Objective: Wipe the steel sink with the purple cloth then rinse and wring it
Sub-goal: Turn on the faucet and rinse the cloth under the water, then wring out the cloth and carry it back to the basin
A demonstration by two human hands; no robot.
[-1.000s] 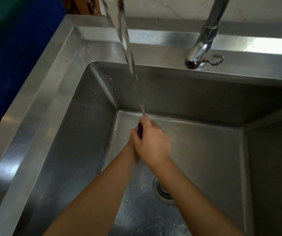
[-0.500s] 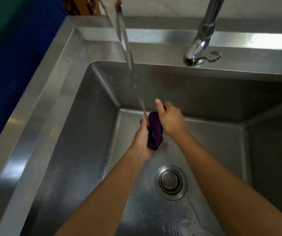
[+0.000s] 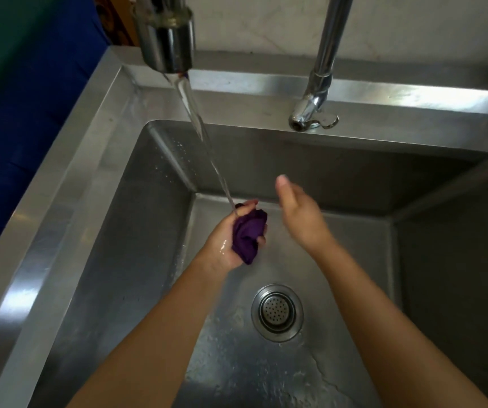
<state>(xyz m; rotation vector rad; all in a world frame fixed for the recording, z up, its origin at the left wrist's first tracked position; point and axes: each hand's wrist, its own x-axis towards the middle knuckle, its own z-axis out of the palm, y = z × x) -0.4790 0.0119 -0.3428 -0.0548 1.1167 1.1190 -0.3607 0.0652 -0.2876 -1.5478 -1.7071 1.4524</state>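
The purple cloth is bunched into a wet wad over the steel sink. My left hand grips it, fingers curled round it, right under the stream of water that falls from the faucet spout. My right hand hovers just to the right of the cloth, apart from it, fingers straight and holding nothing.
The round drain strainer sits in the wet sink floor below my hands. The faucet neck and lever rise from the back rim. A wide steel rim borders the left; blue cloth lies beyond it.
Both hands held the cloth together under the stream. My right hand has since let go and pulled off to the right, while my left keeps the cloth.
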